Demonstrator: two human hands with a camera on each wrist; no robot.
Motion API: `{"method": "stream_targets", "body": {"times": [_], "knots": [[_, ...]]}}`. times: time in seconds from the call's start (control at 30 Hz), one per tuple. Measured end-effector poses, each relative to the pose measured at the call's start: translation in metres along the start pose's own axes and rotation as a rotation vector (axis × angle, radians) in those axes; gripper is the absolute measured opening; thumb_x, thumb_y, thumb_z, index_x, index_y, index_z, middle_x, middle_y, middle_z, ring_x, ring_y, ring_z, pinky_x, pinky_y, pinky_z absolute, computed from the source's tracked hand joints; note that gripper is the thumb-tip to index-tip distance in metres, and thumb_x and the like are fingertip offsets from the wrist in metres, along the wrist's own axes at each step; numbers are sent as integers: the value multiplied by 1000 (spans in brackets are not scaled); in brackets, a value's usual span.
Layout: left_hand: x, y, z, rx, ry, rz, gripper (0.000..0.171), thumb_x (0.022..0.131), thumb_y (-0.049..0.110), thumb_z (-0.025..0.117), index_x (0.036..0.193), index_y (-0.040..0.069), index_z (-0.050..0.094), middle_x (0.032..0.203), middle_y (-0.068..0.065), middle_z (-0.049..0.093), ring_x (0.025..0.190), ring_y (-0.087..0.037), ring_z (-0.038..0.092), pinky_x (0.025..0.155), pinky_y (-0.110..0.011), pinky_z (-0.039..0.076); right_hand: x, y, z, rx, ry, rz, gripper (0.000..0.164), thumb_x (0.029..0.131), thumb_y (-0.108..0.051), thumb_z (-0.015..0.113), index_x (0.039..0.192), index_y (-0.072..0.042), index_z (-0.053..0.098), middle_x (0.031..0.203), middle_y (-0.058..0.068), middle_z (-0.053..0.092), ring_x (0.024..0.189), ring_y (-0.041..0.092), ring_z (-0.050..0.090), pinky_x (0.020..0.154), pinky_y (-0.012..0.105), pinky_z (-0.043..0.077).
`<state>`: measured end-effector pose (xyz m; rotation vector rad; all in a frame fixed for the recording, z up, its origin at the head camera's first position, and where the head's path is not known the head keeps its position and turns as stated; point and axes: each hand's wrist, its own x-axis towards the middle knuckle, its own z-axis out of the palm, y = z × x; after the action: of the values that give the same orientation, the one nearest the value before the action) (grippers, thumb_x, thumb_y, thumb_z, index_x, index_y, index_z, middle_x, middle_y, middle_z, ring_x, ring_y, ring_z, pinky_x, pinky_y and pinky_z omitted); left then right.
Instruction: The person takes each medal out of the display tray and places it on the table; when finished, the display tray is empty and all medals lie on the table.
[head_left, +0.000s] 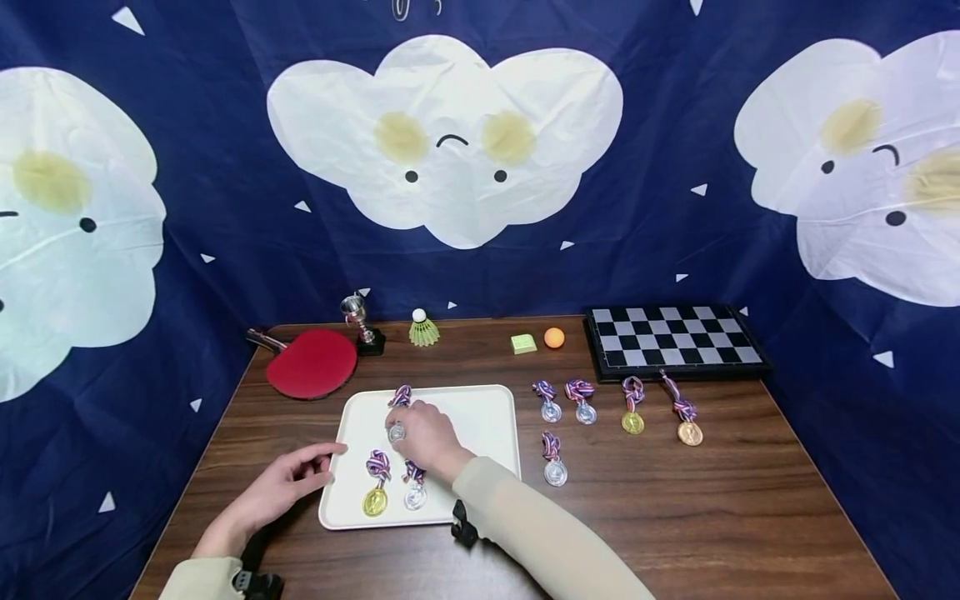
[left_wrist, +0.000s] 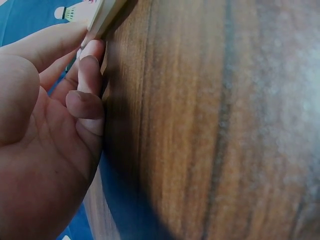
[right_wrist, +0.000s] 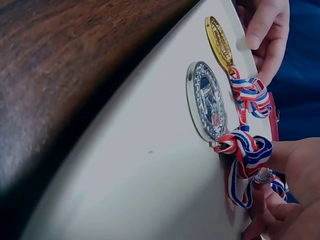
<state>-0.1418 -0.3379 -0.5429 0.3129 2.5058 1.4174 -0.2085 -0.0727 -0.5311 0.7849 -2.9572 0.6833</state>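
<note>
A white tray [head_left: 480, 417] lies on the table. Over its far left part, my right hand [head_left: 431, 433] holds a silver medal [head_left: 397, 432] at the fingertips. A striped ribbon [head_left: 402, 397] shows just beyond those fingers. Below on the tray lie a gold medal [head_left: 375, 501] and another silver medal [head_left: 416, 497], both with knotted red, white and blue ribbons; the right wrist view shows them close up. My left hand [head_left: 281, 486] grips the tray's left rim, its other fingers curled beside the edge in the left wrist view.
Right of the tray lie several medals: silver ones [head_left: 556, 472], a gold one [head_left: 632, 422] and a bronze one [head_left: 690, 433]. Along the back stand a red paddle [head_left: 312, 364], a trophy cup [head_left: 357, 315], a shuttlecock [head_left: 423, 330], a green block [head_left: 523, 343], an orange ball [head_left: 554, 337] and a chessboard [head_left: 675, 340].
</note>
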Motion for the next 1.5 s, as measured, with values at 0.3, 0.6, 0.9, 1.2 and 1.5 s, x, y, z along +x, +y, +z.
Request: {"method": "stream_targets", "body": {"times": [0.3,0.6,0.9,1.2,1.5], "knots": [[-2,-2,-1,-9,-2,-14,36,88,20,68,123,17,60,95,-11,54,74,-18,48,61,-27,40,1,9,-4,297,-39,65,31,72,-8,75,99,-24,73,99,-6,64,90,8,55,83,26,44],[-2,-5,1,-13,-5,-20,36,88,19,68,124,17,60,95,-11,54,74,-17,48,62,-27,40,-7,29,-17,625,-60,104,40,70,2,72,106,-15,72,89,-1,60,73,6,51,67,22,43],[-1,-4,1,-6,-1,-26,36,88,20,69,123,18,61,95,-11,53,74,-17,47,62,-27,40,-36,60,-58,659,9,-15,40,74,-1,76,112,-15,70,106,-3,62,83,13,60,76,25,47],[0,-4,0,-7,-4,-13,36,88,19,69,123,17,61,94,-11,54,74,-17,48,62,-27,41,-83,111,-97,648,110,-65,36,78,-2,76,110,-14,70,106,1,62,81,22,57,67,27,47],[1,-1,-1,-18,-13,-41,36,88,20,69,123,18,61,96,-12,54,77,-18,47,63,-26,41,-138,136,-140,615,156,-38,35,78,5,73,110,-7,67,107,13,61,64,29,52,53,27,43]]}}
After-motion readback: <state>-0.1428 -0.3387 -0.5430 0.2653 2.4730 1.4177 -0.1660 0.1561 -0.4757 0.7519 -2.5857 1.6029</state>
